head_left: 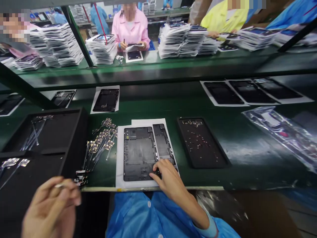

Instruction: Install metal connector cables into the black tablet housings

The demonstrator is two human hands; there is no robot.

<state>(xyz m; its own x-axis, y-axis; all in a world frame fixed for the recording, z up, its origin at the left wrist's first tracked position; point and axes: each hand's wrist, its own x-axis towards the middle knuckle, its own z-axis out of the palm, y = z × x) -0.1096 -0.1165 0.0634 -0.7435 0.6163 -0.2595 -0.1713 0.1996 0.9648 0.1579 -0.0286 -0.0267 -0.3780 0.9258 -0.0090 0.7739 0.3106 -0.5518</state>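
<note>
My left hand (53,208) is raised at the lower left, slightly blurred, with thumb and fingers pinched on a small whitish part (59,185) whose kind I cannot make out. My right hand (166,175) rests on the lower right edge of a black tablet housing (140,150), its thumb and forefinger curled close together; anything between them is hidden. That housing lies flat on a white sheet (120,165). Under and beside my right hand is a second black housing (162,140). Several small circuit boards with flex cables (102,140) are heaped left of the housings.
At left stands a black divided box (74,132) with more cables in it. A black tray (205,145) with tiny parts lies right of the housings, and a clear plastic bag (282,132) farther right. More housings (106,99) line the green bench's back. Co-workers sit beyond, among paper stacks (173,39).
</note>
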